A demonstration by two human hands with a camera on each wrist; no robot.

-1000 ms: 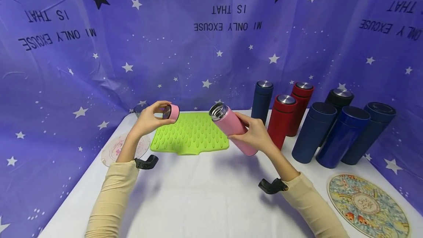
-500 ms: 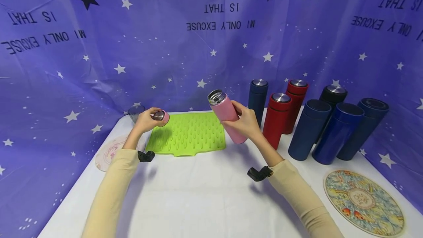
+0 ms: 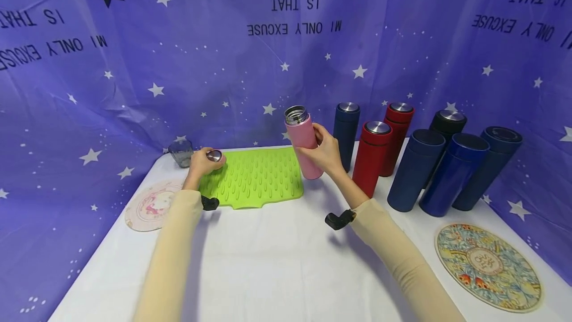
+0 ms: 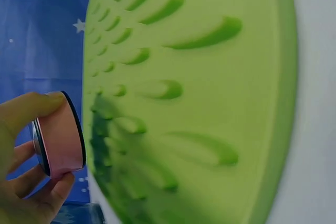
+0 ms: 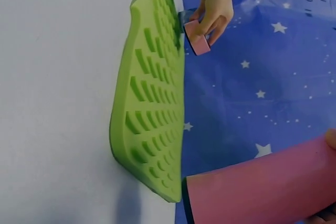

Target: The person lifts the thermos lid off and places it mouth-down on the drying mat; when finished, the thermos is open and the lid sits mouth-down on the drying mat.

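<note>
Head view, reading from the left: one pale pink round placemat (image 3: 151, 208) is lying at the table's left, and one smoky see-through cup (image 3: 180, 153) is standing farther back. Next to that cup, the left hand (image 3: 202, 164) is pinching one pink round lid with a silver face (image 3: 216, 157), fingers clamped on its sides, over the far left part of one lime-green ridged mat (image 3: 259, 178); whether the lid is touching the mat cannot be told. Just past the mat's right end, the right hand (image 3: 325, 152) is gripping one pink cylindrical bottle with a bare steel neck (image 3: 303, 135), fingers wrapped around its body, nearly upright. The step in hand is seemingly parking the removed lid while steadying the bottle; the next move is probably calling for a level lid and a gentle release. Farther right, seven capped bottles are standing: three navy ones (image 3: 415, 173), two red ones (image 3: 371, 160), one black silver-topped one (image 3: 448, 122) and one glossy blue one (image 3: 453, 175). One colourful patterned round placemat (image 3: 514, 280) is lying at the near right.
</note>
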